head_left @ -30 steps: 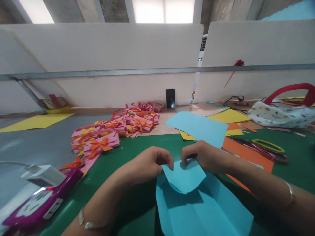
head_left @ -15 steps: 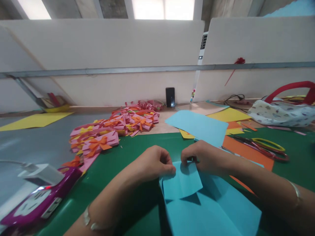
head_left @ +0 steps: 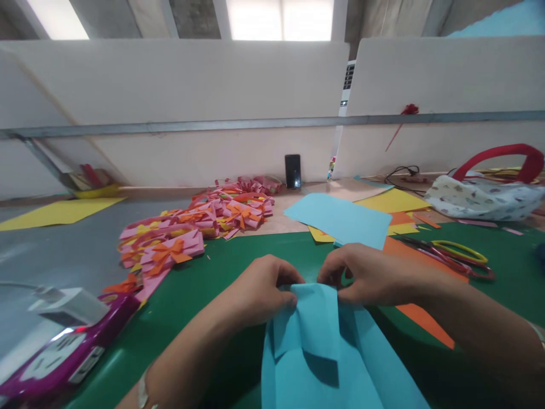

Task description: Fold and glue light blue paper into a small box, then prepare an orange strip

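Blue paper [head_left: 319, 335] pinched at its far edge
The fingers of my left hand [head_left: 266, 287] and right hand [head_left: 368, 272] grip it; the rest spreads from them toward me.

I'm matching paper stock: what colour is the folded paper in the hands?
The folded paper is bright turquoise-blue, shown in the head view.

Blue paper [head_left: 317, 321] in both hands [head_left: 266, 287] [head_left: 364, 272]

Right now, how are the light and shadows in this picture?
Head view: bright panels at top centre wash out to white; the flap of the blue paper casts a dark shadow on it; the green mat is dark on both sides.
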`<control>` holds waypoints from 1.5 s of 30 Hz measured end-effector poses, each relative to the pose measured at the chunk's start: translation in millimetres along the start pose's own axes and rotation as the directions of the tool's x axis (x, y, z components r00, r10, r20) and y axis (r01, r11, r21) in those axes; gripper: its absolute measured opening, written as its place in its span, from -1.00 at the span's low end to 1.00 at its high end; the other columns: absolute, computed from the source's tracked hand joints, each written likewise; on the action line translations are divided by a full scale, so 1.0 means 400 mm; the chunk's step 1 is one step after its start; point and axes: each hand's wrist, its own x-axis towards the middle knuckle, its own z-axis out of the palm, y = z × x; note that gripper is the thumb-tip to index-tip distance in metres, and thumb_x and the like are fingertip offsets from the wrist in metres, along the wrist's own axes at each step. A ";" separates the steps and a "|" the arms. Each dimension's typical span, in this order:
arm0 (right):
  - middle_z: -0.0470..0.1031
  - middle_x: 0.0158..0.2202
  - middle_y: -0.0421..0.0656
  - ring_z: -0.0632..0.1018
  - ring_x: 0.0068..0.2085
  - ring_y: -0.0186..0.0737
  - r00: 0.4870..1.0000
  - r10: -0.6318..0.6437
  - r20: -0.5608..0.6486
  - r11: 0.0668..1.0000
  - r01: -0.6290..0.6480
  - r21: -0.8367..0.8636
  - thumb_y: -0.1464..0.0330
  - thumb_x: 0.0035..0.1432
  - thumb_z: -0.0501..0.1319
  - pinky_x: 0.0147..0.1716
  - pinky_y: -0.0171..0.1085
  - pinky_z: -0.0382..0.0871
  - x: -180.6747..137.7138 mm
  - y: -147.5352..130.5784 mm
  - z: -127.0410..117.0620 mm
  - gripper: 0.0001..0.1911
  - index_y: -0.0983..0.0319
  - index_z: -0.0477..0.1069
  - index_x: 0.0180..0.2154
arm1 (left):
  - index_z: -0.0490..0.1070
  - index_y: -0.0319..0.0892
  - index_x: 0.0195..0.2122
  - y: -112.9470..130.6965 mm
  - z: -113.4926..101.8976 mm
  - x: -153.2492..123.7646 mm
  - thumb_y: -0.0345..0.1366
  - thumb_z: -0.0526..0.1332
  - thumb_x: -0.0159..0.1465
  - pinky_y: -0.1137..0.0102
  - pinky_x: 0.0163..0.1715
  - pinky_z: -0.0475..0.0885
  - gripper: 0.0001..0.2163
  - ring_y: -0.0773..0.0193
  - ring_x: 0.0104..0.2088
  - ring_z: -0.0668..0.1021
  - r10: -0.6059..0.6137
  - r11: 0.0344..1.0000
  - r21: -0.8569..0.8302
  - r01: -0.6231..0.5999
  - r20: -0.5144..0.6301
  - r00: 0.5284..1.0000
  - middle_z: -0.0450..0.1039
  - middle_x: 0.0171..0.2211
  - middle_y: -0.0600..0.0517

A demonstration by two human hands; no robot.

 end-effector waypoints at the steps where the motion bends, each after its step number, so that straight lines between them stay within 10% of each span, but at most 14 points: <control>1: 0.54 -0.41 -0.19 0.46 -0.40 -0.28 1.000 -0.003 -0.017 1.000 0.004 0.006 0.36 -0.03 0.22 -0.44 -0.37 0.28 -0.001 -0.003 0.000 -0.84 0.21 0.56 -0.37 | 0.53 -0.16 -0.32 0.001 0.001 -0.001 -0.40 0.17 0.00 0.41 -0.35 0.34 -0.78 0.21 -0.30 0.51 0.017 1.000 0.009 -0.016 -0.014 1.000 0.53 -0.33 0.02; 12: 0.55 -0.44 -0.15 0.41 -0.43 -0.29 0.962 -0.112 -0.250 0.993 0.099 -0.065 0.46 -0.04 0.17 -0.49 -0.37 0.21 0.021 0.009 0.027 -0.79 0.22 0.58 -0.39 | 0.54 -0.19 -0.39 0.005 0.033 0.014 -0.23 0.12 0.10 0.45 -0.49 0.21 -0.77 0.28 -0.44 0.43 0.118 0.992 0.054 -0.112 -0.109 0.987 0.50 -0.45 0.06; 26: 0.53 -0.41 -0.23 0.44 -0.37 -0.29 0.977 -0.166 -0.132 0.986 0.166 -0.012 0.53 -0.06 0.11 -0.42 -0.38 0.27 0.002 -0.007 -0.003 -0.61 0.17 0.54 -0.20 | 0.46 -0.20 -0.52 0.004 0.035 0.015 -0.28 0.11 0.11 0.47 -0.53 0.14 -0.82 0.35 -0.50 0.33 0.109 0.990 0.101 -0.097 -0.117 0.987 0.35 -0.57 0.12; 34: 0.51 -0.42 -0.16 0.43 -0.41 -0.29 0.991 0.001 -0.133 0.992 -0.017 -0.124 0.23 0.10 0.13 -0.50 -0.36 0.20 0.001 -0.016 -0.001 -0.74 0.25 0.50 -0.36 | 0.45 -0.18 -0.52 -0.004 0.046 0.023 -0.24 0.09 0.14 0.44 -0.54 0.10 -0.79 0.33 -0.50 0.35 0.128 0.979 0.178 -0.097 -0.173 0.977 0.39 -0.56 0.09; 45: 0.40 -0.59 -0.26 0.33 -0.53 -0.35 0.963 0.100 -0.251 0.944 -0.172 -0.282 0.53 -0.17 0.12 -0.60 -0.37 0.04 -0.009 -0.015 0.027 -0.87 0.21 0.36 -0.61 | 0.51 -0.16 -0.43 0.004 0.054 0.019 -0.28 0.14 0.15 0.46 -0.45 0.19 -0.84 0.31 -0.42 0.41 0.286 0.931 0.268 -0.249 -0.107 0.952 0.43 -0.46 0.06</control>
